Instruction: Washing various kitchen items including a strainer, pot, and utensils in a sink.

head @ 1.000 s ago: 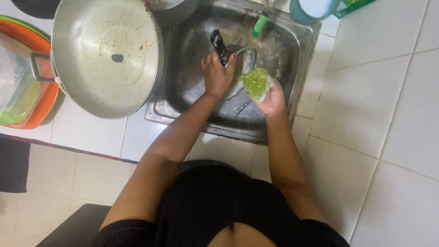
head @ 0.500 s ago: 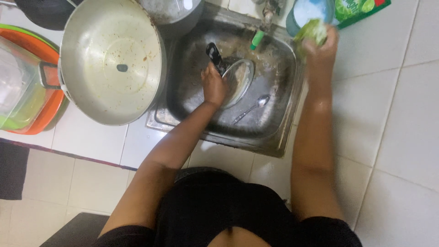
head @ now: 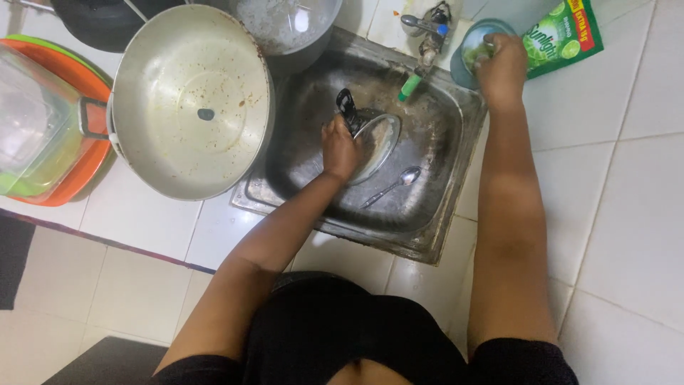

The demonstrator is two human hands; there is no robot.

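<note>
— Steel sink is the landmark: where does the work stand?

— Mid-wash, I'd judge. The left hand grips the rim of a small glass pot lid, fingers curled tight on its edge, holding it tilted inside the sink. The right hand reaches to the small blue bowl at the sink's far right corner, just beside the green detergent pouch. Its fingers are bunched down into the bowl on a green sponge.

— Next move?

— Probably bringing the loaded sponge over to the lid without dripping; the lid needs a firm hold.

— What differs from a second ago?

— Then the right hand held the sponge against the lid over the sink; it has since travelled up to the bowl. A spoon lies on the sink floor, and a large steel pan sits left of the sink.
</note>
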